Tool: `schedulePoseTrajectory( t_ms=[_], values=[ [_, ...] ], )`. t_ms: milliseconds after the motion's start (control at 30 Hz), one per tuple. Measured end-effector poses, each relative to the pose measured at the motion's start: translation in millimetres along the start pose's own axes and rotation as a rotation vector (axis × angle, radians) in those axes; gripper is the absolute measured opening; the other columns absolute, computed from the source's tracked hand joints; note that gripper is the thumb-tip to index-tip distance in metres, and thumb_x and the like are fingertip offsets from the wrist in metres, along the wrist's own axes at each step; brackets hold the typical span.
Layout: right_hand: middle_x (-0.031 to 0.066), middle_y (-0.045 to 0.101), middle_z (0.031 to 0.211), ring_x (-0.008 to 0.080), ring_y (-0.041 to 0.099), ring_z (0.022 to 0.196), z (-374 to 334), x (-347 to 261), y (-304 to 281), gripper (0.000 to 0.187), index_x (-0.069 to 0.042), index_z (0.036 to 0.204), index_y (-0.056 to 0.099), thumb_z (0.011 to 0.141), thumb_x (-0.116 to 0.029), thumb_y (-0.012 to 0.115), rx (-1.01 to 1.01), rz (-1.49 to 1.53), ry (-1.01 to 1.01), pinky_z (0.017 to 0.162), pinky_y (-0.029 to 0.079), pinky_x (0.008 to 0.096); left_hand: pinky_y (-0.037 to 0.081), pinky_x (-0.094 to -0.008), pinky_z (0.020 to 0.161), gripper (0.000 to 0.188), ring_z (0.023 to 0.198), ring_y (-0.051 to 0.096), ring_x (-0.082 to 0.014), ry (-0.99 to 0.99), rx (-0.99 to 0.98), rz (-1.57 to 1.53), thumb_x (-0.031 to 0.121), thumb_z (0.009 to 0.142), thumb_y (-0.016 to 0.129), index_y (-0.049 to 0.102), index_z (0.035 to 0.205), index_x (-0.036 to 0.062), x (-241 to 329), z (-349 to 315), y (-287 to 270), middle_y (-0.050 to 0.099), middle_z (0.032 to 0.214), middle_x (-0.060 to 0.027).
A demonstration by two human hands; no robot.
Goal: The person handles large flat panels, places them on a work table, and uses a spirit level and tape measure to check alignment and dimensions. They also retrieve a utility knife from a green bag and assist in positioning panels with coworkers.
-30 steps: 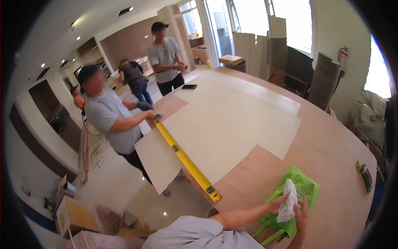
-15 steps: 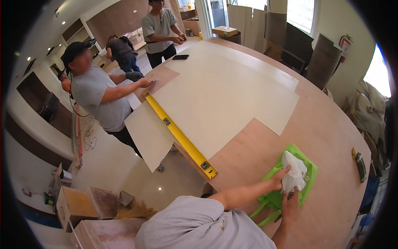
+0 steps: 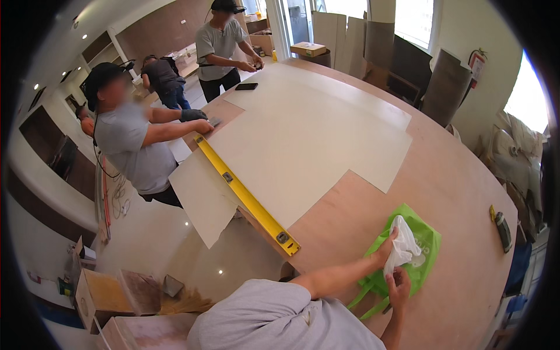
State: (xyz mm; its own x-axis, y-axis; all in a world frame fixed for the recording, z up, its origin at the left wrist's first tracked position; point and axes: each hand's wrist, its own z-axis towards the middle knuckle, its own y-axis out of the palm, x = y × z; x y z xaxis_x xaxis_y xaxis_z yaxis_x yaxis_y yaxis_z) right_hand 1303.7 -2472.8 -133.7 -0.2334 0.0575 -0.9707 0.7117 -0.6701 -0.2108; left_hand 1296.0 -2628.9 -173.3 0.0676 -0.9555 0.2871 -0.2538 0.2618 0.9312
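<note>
A crumpled white plastic bag (image 3: 406,248) is held between my two hands, above a green tote bag (image 3: 429,233) lying on the wooden tabletop (image 3: 326,248). My left hand (image 3: 383,252) grips the white bag along its left side, partly covered by the thin plastic. At the bag's lower edge, my right hand (image 3: 399,286) has its fingers bent and pinched on the plastic. The green straps (image 3: 363,300) trail toward me under my forearms. Whatever is inside either bag is hidden.
Pale sheets (image 3: 303,134) cover much of the table, with a yellow spirit level (image 3: 245,192) along their left edge. A phone (image 3: 247,86) lies farther off. At the right edge is a dark green utility knife (image 3: 502,230). Co-workers (image 3: 131,137) stand at the left and far side.
The white bag has been pulled longer and hangs looser between my hands; my right hand has shifted slightly down its edge. A co-worker at the left has brought both hands together over the table.
</note>
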Motion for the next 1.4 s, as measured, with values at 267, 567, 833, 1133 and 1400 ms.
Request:
schedulePoseTrajectory(
  t_ms=[267,567,833,1133,1400],
  values=[
    [0.0002,0.057,0.082,0.0052,0.049,0.065,9.6,-8.2,-11.2,0.019,0.002,0.104,0.054,0.086,-0.006,0.057,0.063,0.027,0.243,0.061,0.040,0.0184,0.050,-0.0371,0.077,0.059,0.087,0.059,-0.0226,0.044,-0.001,-0.047,0.059,0.088,0.038,0.050,0.114,0.0071,8.5,0.1,-3.2,0.061,0.099,-0.0099],
    [-0.0015,0.053,0.070,0.0070,0.047,0.064,8.7,-11.2,-44.2,0.010,-0.003,0.079,0.056,0.082,-0.008,0.064,0.628,-0.056,0.061,0.059,0.039,0.0215,0.037,-0.0491,0.100,0.065,0.114,0.049,-0.0306,-0.089,0.078,-0.096,0.051,0.084,0.053,0.041,0.128,0.0042,25.5,9.8,-10.4,0.050,0.125,-0.0151],
    [0.0115,0.060,0.099,0.0190,0.060,0.086,6.0,-49.8,-70.1,0.018,0.000,0.103,0.054,0.092,-0.014,0.051,0.473,0.645,-0.171,0.073,0.051,0.0300,0.036,-0.0506,0.099,0.068,0.117,0.045,-0.0353,0.135,0.017,-0.027,0.057,0.090,0.028,0.033,0.132,0.0042,51.8,-8.0,17.5,0.044,0.129,-0.0176],
    [0.0092,0.060,0.093,0.0240,0.059,0.086,31.6,-76.8,25.7,0.013,-0.003,0.089,0.062,0.077,-0.003,0.061,-0.090,-0.227,-0.391,0.072,0.048,0.0317,0.046,-0.0473,0.089,0.055,0.104,0.055,-0.0308,0.006,-0.713,0.063,0.046,0.093,0.034,0.035,0.131,0.0064,48.8,-3.3,10.5,0.052,0.119,-0.0158],
    [0.0108,0.060,0.095,0.0230,0.060,0.079,25.9,-107.8,19.6,0.018,-0.006,0.096,0.062,0.079,-0.001,0.061,0.057,-0.186,-0.236,0.069,0.049,0.0306,0.050,-0.0413,0.083,0.042,0.095,0.058,-0.0245,0.123,-0.140,-0.096,0.030,0.093,0.045,0.039,0.130,0.0121,43.7,-38.4,22.6,0.056,0.111,-0.0120]
  ],
)
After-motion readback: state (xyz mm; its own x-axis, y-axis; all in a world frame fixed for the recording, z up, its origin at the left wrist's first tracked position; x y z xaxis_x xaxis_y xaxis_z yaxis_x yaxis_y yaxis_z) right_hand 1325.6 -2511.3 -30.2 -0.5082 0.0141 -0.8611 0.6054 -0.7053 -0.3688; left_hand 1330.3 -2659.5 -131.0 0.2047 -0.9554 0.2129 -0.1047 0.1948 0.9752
